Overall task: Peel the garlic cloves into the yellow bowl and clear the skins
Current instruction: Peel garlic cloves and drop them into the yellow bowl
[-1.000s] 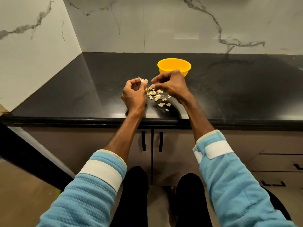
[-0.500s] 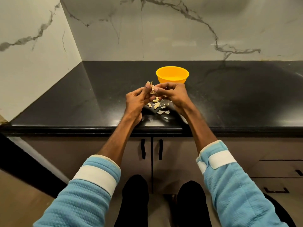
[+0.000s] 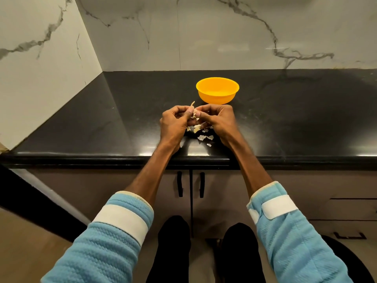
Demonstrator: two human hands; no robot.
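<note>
Both hands meet above the black counter, just in front of the yellow bowl (image 3: pixel 217 91). My left hand (image 3: pixel 175 125) and my right hand (image 3: pixel 219 121) pinch a small garlic clove (image 3: pixel 194 113) between their fingertips; a strip of papery skin (image 3: pixel 192 103) sticks up from it. The clove itself is mostly hidden by the fingers. Several pale skin flakes (image 3: pixel 204 137) lie scattered on the counter under and just behind the hands. What the bowl holds cannot be seen from here.
The black counter (image 3: pixel 285 123) meets marble walls (image 3: pixel 224 33) at the back and left. Its front edge runs just below my wrists. Cabinet doors with black handles (image 3: pixel 180 183) sit under the counter.
The hands, apart a second ago, have come together on the clove and stay joined. The camera has tilted, so bowl and hands sit lower in view.
</note>
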